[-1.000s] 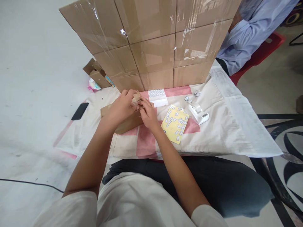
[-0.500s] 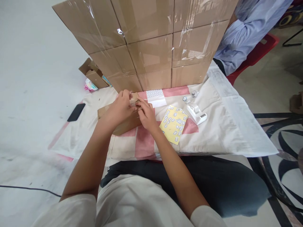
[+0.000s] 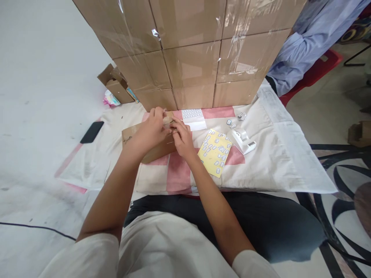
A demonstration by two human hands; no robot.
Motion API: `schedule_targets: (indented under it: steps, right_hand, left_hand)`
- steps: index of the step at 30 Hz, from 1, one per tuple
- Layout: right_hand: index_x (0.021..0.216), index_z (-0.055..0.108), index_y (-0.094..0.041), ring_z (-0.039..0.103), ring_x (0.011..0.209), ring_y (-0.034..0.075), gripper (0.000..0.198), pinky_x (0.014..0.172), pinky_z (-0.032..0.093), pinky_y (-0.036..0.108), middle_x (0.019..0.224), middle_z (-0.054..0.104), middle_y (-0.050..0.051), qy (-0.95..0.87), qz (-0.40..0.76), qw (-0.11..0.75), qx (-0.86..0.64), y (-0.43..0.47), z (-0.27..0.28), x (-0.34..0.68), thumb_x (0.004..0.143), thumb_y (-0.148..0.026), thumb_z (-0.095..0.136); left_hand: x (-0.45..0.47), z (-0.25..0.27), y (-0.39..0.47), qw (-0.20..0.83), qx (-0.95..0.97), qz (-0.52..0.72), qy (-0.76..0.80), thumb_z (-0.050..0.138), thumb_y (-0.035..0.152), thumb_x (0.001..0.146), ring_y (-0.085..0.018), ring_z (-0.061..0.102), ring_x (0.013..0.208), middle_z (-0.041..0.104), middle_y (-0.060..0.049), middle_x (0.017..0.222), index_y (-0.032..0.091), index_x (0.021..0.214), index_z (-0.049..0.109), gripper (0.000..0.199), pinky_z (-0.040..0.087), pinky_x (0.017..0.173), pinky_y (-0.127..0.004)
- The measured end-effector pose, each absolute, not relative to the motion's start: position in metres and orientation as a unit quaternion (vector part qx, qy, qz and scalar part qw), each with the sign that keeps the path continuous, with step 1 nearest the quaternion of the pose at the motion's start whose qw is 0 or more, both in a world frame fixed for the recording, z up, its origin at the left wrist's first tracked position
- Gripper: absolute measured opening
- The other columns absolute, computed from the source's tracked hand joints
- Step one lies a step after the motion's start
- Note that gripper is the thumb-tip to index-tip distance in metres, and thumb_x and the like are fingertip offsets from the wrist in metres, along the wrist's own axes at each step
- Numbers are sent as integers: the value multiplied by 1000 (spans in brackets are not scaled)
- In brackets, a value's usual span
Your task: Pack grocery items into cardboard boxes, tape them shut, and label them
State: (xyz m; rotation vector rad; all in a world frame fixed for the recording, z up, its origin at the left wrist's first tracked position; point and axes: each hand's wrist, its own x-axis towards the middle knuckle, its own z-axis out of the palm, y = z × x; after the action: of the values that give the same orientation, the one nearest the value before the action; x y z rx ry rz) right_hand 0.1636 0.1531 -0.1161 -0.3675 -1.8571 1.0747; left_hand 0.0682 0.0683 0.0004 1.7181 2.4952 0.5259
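Leftmost, a black cable (image 3: 37, 226) crosses the pale floor, and past it a black phone (image 3: 92, 132) lies flat at the left edge of your cloth-covered worktop (image 3: 101, 156). Farther back, a pink-and-blue packet (image 3: 111, 99) sits just beside a small open cardboard box (image 3: 117, 88), which stands by the left side of a tall stack of taped brown cartons (image 3: 189, 63). Your left hand (image 3: 153, 127) bends over the top of a brown carton (image 3: 159, 148), fingers curled at its far right end. That carton rests on the worktop in front of the stack, right under both your hands. Crinkled clear tape (image 3: 167, 121) shows between your fingertips; whether the left hand grips it or only presses it, you cannot tell from this view. Your right hand (image 3: 183, 139) meets the same end, fingers bent toward the left ones, its grip equally unclear. Next comes a white sheet (image 3: 194, 117) printed with rows of small outlines, then a yellow card (image 3: 213, 154) scattered with small outlined shapes. A few loose cutouts (image 3: 230, 123) lie behind your white tape dispenser (image 3: 243, 141). At far right, a co-worker's light-blue sleeve (image 3: 301, 54) shows beside a red chair (image 3: 315, 75).
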Motion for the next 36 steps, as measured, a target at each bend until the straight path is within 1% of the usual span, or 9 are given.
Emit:
schedule_targets:
  steps: [2,5,8,10,15,20,29,32,36]
  right_hand:
    - [111,62,-25,51,141,23,26,116,36,45,148,59,7,-754,435,469,-151,153,-117,163,97,-21,41]
    - [114,64,-25,50,141,23,27,117,35,45,150,58,7,-753,436,466,-158,153,-118,164,98,-24,42]
    - [115,65,-25,50,142,22,28,118,35,46,151,58,7,-757,433,463,-161,153,-117,165,99,-25,42]
    - [114,65,-25,50,141,22,28,118,35,45,150,58,8,-756,430,465,-163,152,-116,165,98,-25,42]
    - [114,67,-23,49,143,22,29,120,33,46,151,57,9,-757,434,456,-176,150,-114,168,97,-24,43]
    - [117,67,-24,48,144,24,30,122,32,49,154,55,9,-757,432,451,-189,149,-115,172,98,-28,45]
    - [122,67,-24,45,148,24,34,124,31,50,156,52,9,-778,409,432,-203,146,-115,177,99,-33,44]
    - [125,65,-24,43,149,24,35,125,31,49,157,51,10,-785,401,428,-201,146,-115,178,100,-35,43]
    - [128,63,-26,44,148,24,35,125,32,51,155,52,10,-806,385,409,-187,151,-109,180,101,-35,43]
  left_hand:
    - [65,0,67,22,560,166,811,61,25,87,-33,61,117,51,-13,133,22,121,43,39,54,92,-47]
    - [53,-4,64,13,564,172,808,67,40,85,-34,59,120,51,-12,132,23,120,44,45,51,97,-48]
    - [38,-12,62,60,554,208,804,68,55,82,-32,58,120,50,-11,127,23,118,42,55,49,100,-47]
    - [32,-16,62,80,542,223,806,69,58,79,-33,58,122,49,-12,128,23,118,41,60,49,101,-47]
    - [33,-13,63,87,543,225,805,69,56,77,-35,58,121,45,-16,136,20,121,41,63,50,98,-48]
    - [25,-11,63,124,583,240,766,68,57,77,-34,60,116,47,-13,134,24,121,44,61,51,96,-48]
    - [8,-17,70,158,615,265,726,72,54,73,-35,58,127,49,-14,145,25,124,43,66,49,102,-46]
    - [7,-14,69,164,616,270,721,71,54,74,-35,60,124,53,-13,142,25,123,46,63,50,96,-45]
    - [4,-14,70,164,608,279,725,69,50,77,-33,66,112,64,-11,129,24,121,52,54,51,90,-42]
